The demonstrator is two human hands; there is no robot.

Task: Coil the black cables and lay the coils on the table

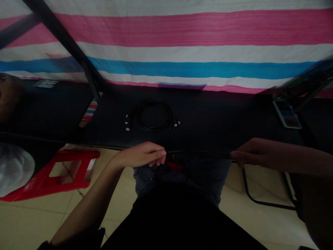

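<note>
At the near edge of the table [221,118], the left hand [145,153] and right hand [252,152] curl, around what I cannot tell, while the coiled black cable [154,101] lies beyond the left, best handled with loops kept together.

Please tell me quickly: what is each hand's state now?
Left hand: fingers curled, near the table edge; cannot tell whether it holds anything.
Right hand: fingers curled; too dark to tell what it holds.
</note>
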